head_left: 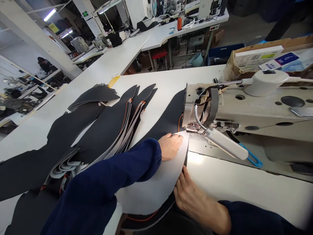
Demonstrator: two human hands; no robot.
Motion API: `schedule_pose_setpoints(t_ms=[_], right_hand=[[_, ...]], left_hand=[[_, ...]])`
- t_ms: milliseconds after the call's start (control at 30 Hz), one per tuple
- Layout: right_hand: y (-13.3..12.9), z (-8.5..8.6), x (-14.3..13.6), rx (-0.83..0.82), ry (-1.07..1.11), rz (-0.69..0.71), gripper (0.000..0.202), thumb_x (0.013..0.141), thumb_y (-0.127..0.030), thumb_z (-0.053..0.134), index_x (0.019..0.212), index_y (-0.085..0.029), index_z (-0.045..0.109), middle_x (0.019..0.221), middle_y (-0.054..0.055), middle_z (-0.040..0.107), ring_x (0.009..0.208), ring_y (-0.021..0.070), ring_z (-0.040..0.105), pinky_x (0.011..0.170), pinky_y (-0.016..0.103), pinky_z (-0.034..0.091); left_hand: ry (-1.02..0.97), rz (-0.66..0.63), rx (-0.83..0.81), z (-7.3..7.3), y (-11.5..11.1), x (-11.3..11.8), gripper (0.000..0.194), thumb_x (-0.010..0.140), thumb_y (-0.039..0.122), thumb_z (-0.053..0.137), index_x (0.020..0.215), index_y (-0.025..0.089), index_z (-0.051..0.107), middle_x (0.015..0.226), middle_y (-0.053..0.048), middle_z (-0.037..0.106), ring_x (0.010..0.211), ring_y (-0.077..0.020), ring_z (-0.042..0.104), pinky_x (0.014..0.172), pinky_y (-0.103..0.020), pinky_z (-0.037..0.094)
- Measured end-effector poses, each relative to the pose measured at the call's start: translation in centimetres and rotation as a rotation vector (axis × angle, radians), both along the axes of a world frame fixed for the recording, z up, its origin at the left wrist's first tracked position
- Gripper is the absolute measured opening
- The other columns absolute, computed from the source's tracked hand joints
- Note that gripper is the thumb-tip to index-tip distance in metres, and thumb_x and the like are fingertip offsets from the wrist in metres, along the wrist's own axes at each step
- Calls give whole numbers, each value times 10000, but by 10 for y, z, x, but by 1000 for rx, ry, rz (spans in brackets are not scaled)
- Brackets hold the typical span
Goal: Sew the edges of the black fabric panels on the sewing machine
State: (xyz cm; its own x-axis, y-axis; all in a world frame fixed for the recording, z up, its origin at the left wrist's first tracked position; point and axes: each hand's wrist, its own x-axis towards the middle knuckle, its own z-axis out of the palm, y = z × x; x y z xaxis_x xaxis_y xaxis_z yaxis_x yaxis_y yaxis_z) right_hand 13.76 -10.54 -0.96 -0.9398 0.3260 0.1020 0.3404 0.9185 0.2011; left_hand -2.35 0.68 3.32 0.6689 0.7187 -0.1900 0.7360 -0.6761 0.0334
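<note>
Nearer the machine (pixel 259 109), your left hand (pixel 170 147) lies on the pale panel (pixel 151 192), grip unclear; farther from the machine, your right hand (pixel 189 191) pinches the panel's edge. The panel slants lengthwise from machine toward you.

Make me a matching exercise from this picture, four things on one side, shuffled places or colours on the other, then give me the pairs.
Things:
1. Left hand
2. Right hand
3. Bucket
4. Cardboard box

Places or colours:
A. light blue
B. on top of the pale panel, near the sewing machine
C. brown, with packages inside
D. at the pale panel's curved edge

Pairs: 1-B, 2-D, 3-A, 4-C
</note>
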Motion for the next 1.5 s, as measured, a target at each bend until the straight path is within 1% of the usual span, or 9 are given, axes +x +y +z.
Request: schedule_pose_setpoints(t_ms=[133, 367, 500, 633, 800, 1000, 1100, 1267, 1500], right_hand=[[-30, -21, -2, 22, 87, -46, 454, 719, -294, 566, 1088, -57, 683, 1107, 265, 642, 1038, 461, 563, 990, 689, 312], [-50, -46, -9, 3, 324, -147, 427, 686, -352, 564, 1009, -114, 709, 1036, 258, 676, 1003, 461, 606, 830, 641, 439], [-44, -45, -8, 87, 231, -179, 495, 681, -309, 549, 1065, -24, 676, 1117, 298, 633, 1069, 462, 573, 920, 664, 393], [-28, -31, -5, 124, 141, -127, 505, 710, -247, 517, 1106, 47, 628, 1140, 331, 604, 1048, 445, 589, 910, 660, 413], [-22, -25, -6, 146, 174, -105, 503, 689, -200, 504, 1093, 81, 607, 1081, 357, 612, 1008, 449, 608, 856, 662, 441], [-30, -33, -10, 190, 201, -112, 482, 678, -154, 459, 1047, 120, 604, 1083, 387, 593, 993, 445, 613, 815, 657, 454], [-18, -18, -8, 149, 98, -108, 487, 692, -139, 469, 1084, 118, 599, 1094, 382, 591, 972, 423, 622, 816, 630, 464], [-1, 7, -7, 115, -63, -95, 385, 713, -135, 491, 1026, 10, 662, 999, 291, 660, 916, 375, 632, 819, 595, 472], [-15, -18, -15, 178, 135, -84, 402, 701, -146, 498, 1019, 56, 639, 1038, 331, 639, 970, 409, 625, 827, 632, 463]], left_hand=[[-11, 249, -14, 0, -19, 27, 641, 824, 518, 480, 1250, 41, 512, 1368, -218, 446, 1170, -334, 435, 870, -442, 451], [48, 413, -48, -3, -27, 52, 757, 630, 331, 630, 1291, 6, 454, 1388, -247, 357, 1150, -351, 401, 814, -411, 499], [118, 359, -171, 3, -30, 48, 797, 525, 294, 695, 1249, 32, 486, 1339, -233, 379, 1093, -344, 426, 717, -379, 525], [120, 339, -280, 8, -31, 46, 546, 664, 226, 596, 1182, 67, 529, 1182, -179, 472, 966, -276, 532, 718, -359, 525], [114, 345, -249, 8, -17, 54, 301, 751, 165, 499, 1017, 62, 597, 1086, -160, 501, 867, -255, 604, 706, -354, 523], [85, 349, -253, 9, -1, 55, 384, 723, 190, 546, 1075, 39, 582, 1134, -190, 503, 856, -258, 620, 716, -342, 525], [96, 319, -295, 11, -10, 50, 467, 704, 182, 577, 1137, 7, 546, 1100, -201, 528, 876, -264, 611, 745, -337, 525], [89, 281, -275, 4, -25, 44, 429, 764, 158, 529, 1162, -3, 532, 1070, -195, 552, 891, -260, 601, 761, -343, 521], [81, 280, -199, -3, -3, 49, 310, 778, 151, 497, 1057, 53, 590, 1074, -166, 552, 859, -235, 612, 713, -329, 521]])
